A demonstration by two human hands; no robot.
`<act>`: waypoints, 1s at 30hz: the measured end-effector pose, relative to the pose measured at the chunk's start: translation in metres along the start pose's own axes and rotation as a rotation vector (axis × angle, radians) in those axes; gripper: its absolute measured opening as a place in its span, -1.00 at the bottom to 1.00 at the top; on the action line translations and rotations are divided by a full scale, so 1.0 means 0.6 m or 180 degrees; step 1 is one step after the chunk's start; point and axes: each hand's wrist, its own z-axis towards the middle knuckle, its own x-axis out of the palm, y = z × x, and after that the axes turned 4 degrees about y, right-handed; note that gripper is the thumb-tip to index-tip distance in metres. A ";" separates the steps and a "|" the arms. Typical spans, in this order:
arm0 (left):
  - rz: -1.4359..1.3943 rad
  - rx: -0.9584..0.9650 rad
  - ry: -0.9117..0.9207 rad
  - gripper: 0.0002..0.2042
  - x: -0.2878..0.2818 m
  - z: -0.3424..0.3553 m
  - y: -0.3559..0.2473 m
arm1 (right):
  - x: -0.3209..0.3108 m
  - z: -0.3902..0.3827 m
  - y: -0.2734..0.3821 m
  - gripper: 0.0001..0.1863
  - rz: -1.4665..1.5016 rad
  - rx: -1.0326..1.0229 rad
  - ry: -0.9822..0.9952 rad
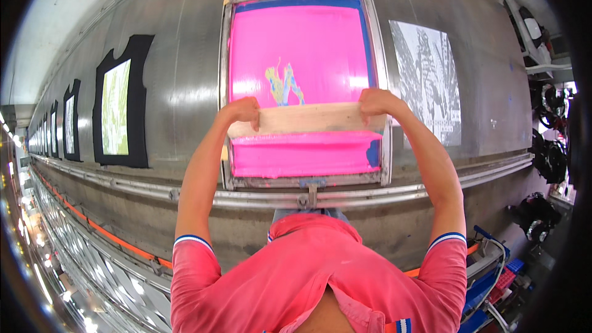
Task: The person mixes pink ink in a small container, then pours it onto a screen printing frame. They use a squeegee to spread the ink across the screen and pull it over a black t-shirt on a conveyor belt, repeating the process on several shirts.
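A metal-framed printing screen (296, 34) covered in pink ink lies on the long metal table, with a patch of blue and yellow showing through near its middle. My left hand (246, 111) is closed on the left end of a wide wooden squeegee (308, 117), and my right hand (375, 106) grips its right end. The squeegee lies across the lower part of the screen, with a thick band of pink ink just below it. Its blade is hidden under the wood.
Dark cloth pieces with light printed panels (116, 105) line the table to the left. A white-and-grey printed sheet (424, 80) lies right of the screen. Metal rails (419, 186) run along the near edge, and shelving with dark items (547, 148) stands beyond the right end.
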 end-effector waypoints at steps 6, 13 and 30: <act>0.0867 -0.0090 -0.2080 -0.72 -0.206 0.085 -0.034 | -0.150 0.166 -0.073 -0.75 -0.0708 0.0037 -0.1533; 0.1251 -0.0118 -0.2455 -0.67 -0.416 0.192 -0.018 | -0.329 0.312 -0.116 -0.72 -0.0786 0.0041 -0.2273; 0.1392 0.0175 -0.3148 -0.72 -0.323 0.185 0.014 | -0.239 0.283 -0.090 -0.70 -0.0717 -0.0029 -0.2532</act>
